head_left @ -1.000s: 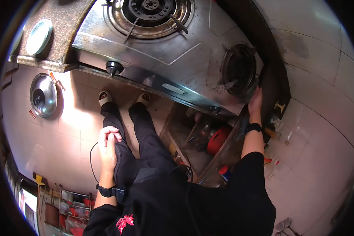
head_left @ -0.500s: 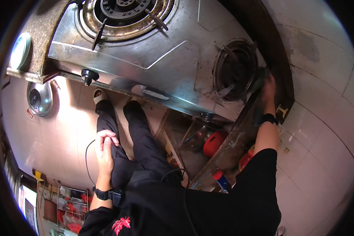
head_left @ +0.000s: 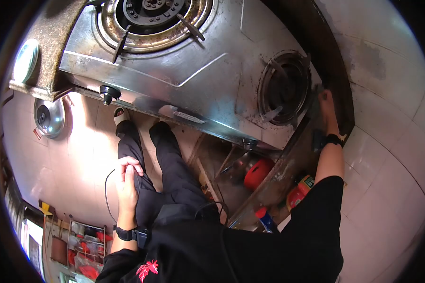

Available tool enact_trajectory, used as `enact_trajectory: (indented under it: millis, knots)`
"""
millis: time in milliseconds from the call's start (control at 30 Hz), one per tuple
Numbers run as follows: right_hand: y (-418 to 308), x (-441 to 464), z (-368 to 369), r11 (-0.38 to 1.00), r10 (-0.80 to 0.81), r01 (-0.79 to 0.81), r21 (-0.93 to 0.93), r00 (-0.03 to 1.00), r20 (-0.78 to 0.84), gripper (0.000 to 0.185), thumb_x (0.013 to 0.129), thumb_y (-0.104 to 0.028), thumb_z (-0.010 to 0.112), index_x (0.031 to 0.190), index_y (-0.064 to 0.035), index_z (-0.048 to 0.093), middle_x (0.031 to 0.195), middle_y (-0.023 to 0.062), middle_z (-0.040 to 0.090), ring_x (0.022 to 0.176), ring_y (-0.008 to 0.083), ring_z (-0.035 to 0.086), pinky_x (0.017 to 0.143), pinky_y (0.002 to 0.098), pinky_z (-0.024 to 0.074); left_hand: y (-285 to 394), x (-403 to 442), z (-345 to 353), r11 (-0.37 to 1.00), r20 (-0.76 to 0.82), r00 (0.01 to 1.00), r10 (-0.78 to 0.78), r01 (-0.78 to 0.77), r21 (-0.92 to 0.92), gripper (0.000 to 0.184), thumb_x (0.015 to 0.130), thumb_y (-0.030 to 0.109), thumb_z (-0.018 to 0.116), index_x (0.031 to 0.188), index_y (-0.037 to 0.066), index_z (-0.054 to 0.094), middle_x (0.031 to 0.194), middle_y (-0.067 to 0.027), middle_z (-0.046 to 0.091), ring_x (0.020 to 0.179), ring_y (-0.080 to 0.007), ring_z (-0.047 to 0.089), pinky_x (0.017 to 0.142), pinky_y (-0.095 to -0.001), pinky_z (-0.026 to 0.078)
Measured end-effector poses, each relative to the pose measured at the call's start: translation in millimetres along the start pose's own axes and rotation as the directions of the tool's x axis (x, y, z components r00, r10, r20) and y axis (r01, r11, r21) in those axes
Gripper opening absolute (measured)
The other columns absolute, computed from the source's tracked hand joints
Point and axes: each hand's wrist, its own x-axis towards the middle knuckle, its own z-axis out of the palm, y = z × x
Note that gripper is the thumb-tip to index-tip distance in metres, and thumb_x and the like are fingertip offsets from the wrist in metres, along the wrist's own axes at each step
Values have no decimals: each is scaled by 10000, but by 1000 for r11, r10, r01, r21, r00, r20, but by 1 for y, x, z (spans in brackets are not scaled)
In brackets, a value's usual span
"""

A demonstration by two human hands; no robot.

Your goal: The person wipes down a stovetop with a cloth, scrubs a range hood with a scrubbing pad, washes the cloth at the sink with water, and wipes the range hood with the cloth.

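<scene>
My right hand point(head_left: 327, 104) is at the right end of the steel gas stove point(head_left: 193, 80), beside the small burner point(head_left: 285, 89). Its fingers are closed on what looks like a dark cloth point(head_left: 315, 109), which hangs along the stove's side edge; its outline is blurred. My left hand point(head_left: 129, 173) is above my left thigh, palm up, with the fingers curled in against the thumb and nothing visible in them. The large burner point(head_left: 153, 19) and a black knob point(head_left: 109, 93) are farther left on the stove.
Stacked plates point(head_left: 26, 61) stand on the stone counter point(head_left: 49, 49) at the left. A lidded pan point(head_left: 50, 118) is on the floor. Under the stove, a shelf holds a red pot point(head_left: 258, 173); a blue container with a red cap point(head_left: 267, 220) and a red bottle point(head_left: 300, 192) are near my right arm.
My right hand has moved rightward and round the stove's right end with the dark cloth. The view has shifted, so the stove appears farther left. My left hand keeps its curled pose.
</scene>
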Motion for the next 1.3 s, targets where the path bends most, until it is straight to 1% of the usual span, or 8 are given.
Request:
enact_trajectory:
  millis: [100, 200, 300, 367, 433, 733, 1167, 1300]
  knots:
    - [3, 3, -17, 984, -21, 27, -178, 999, 36, 393, 865, -303, 645, 1161, -71, 531, 1155, 103, 559, 1113, 247, 504, 968, 338, 360, 0, 0, -2, 1000, -2, 1000, 5, -5, 26, 156, 999, 111, 379, 1028, 33, 512, 843, -47, 492, 770, -111, 469, 733, -244, 404]
    - [-53, 20, -17, 962, 112, -94, 255, 992, -56, 391, 847, -317, 658, 1143, -85, 552, 1181, 109, 562, 1120, 256, 514, 961, 356, 376, 2, -1, -6, 1000, -17, 1000, 8, -7, 28, 157, 998, 106, 382, 1031, 30, 515, 843, -50, 495, 770, -112, 475, 732, -245, 408]
    - [-54, 20, -4, 995, -73, 72, 68, 997, 20, 399, 826, -335, 675, 1117, -80, 577, 1157, 109, 585, 1082, 255, 540, 950, 363, 390, 5, -5, -12, 1000, -34, 999, -7, 6, -17, 145, 984, 56, 391, 1034, 20, 522, 843, -64, 524, 750, -108, 496, 715, -237, 427]
    - [8, 61, -7, 908, -85, 70, -413, 996, -20, 392, 825, -347, 674, 1085, -66, 593, 1111, 105, 608, 1065, 251, 552, 946, 366, 394, 4, -7, -20, 1000, -54, 998, 25, -24, 21, 136, 975, 50, 405, 1023, 19, 528, 813, -56, 527, 728, -109, 502, 711, -240, 429]
    - [-80, 41, -25, 980, -16, -17, -200, 986, -164, 372, 845, -343, 659, 1088, -68, 597, 1069, 97, 618, 1054, 243, 555, 951, 359, 388, 3, -9, -32, 999, -23, 999, 29, -29, 16, 133, 965, 45, 414, 1018, 19, 533, 807, -55, 535, 735, -111, 509, 710, -241, 431]
    - [-348, -2, 76, 689, -722, 703, 174, 688, 80, 295, 867, -286, 619, 1056, -64, 573, 1001, 83, 614, 993, 180, 565, 891, 303, 422, 28, -27, -74, 997, -69, 997, 29, -34, -76, 142, 957, 52, 414, 1012, 16, 539, 817, -64, 555, 742, -116, 526, 722, -250, 443]
    - [-371, -279, 138, 785, -606, 579, 223, 792, 78, 133, 852, -120, 592, 932, -20, 556, 889, 105, 591, 869, 229, 577, 811, 318, 444, 46, -56, -188, 972, -204, 965, 163, -193, -136, 146, 953, 72, 431, 1026, 14, 542, 904, -75, 562, 779, -129, 532, 728, -260, 448]
    - [-389, -337, 147, 671, -396, -139, 729, 764, 510, 193, 932, -148, 547, 1090, -37, 541, 1003, -7, 555, 943, 104, 526, 858, 256, 412, 57, -77, -220, 948, -239, 956, 172, -227, -226, 154, 954, 46, 411, 1052, 8, 523, 917, -78, 556, 800, -125, 527, 742, -260, 446]
